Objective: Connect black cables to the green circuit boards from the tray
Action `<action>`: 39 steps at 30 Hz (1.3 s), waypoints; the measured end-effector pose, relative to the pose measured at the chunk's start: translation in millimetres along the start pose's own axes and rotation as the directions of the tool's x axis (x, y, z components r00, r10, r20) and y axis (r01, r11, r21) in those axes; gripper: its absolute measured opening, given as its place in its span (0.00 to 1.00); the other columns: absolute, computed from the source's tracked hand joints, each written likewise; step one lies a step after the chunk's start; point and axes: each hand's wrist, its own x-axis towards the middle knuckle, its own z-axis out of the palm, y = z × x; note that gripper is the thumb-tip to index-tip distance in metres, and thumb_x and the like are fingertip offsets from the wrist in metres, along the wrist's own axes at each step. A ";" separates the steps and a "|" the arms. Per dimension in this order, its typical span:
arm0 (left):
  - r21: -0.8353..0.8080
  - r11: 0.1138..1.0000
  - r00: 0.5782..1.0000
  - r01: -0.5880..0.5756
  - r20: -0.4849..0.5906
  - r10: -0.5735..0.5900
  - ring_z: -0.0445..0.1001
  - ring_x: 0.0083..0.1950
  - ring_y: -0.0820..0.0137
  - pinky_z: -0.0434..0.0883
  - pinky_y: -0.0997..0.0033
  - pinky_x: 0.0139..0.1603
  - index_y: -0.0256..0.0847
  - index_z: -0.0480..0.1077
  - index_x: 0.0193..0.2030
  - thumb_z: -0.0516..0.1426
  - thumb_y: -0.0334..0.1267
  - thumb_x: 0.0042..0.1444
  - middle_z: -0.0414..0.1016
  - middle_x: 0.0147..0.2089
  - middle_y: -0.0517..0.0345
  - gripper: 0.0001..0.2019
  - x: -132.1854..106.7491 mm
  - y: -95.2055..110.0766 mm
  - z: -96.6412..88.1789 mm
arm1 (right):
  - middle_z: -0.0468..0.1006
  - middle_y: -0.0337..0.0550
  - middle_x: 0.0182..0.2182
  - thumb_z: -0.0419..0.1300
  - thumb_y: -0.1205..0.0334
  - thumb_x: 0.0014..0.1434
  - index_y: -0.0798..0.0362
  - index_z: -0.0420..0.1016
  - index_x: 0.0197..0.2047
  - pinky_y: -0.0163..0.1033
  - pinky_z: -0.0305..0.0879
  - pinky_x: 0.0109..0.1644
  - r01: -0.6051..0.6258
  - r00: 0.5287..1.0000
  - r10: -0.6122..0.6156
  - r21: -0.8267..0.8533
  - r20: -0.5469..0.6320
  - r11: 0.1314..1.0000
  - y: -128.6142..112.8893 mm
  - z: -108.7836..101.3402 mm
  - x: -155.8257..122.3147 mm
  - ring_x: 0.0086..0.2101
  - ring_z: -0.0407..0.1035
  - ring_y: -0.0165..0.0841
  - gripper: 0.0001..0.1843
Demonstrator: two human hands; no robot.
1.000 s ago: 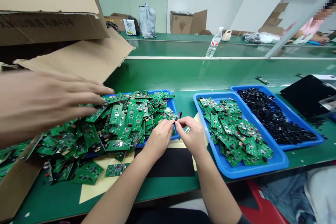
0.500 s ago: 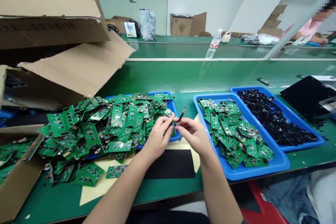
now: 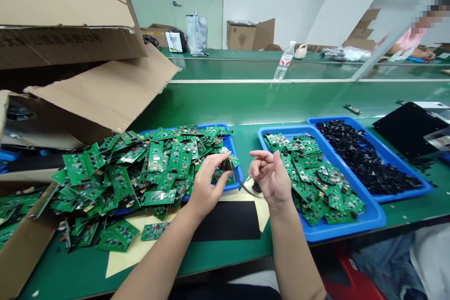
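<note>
My left hand [image 3: 207,185] pinches one end of a thin dark strip [image 3: 240,183] at the edge of a heap of green circuit boards [image 3: 158,164]. The heap overflows a blue tray [image 3: 232,144]. The strip curves down and right, and its far end runs under my right hand [image 3: 271,176]. That hand is a short way from the left one, with its fingers curled and the index pointing left. What it grips is hidden. A small black part [image 3: 256,187] lies just below it.
A second blue tray [image 3: 351,233] with green boards [image 3: 316,180] is at my right. Beyond it a third tray [image 3: 423,190] holds black parts [image 3: 365,159]. An open cardboard box [image 3: 87,89] spills boards at left. Black mat [image 3: 228,220], water bottle [image 3: 284,62], a person [image 3: 408,40] far right.
Another person's hand that lay on the board heap at left has gone. My hands have drawn apart, and the dark strip now stretches between them instead of sticking up.
</note>
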 end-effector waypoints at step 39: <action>-0.303 0.948 0.981 0.101 0.190 -0.044 0.75 0.45 0.66 0.76 0.68 0.43 0.43 0.72 0.51 0.58 0.35 0.56 0.76 0.45 0.50 0.15 1.1 -11.9 -4.9 | 0.64 0.33 0.16 0.55 0.59 0.53 0.53 0.64 0.21 0.31 0.54 0.25 -0.091 0.944 0.228 -0.477 0.237 0.874 4.2 6.6 -3.1 0.19 0.57 0.24 0.12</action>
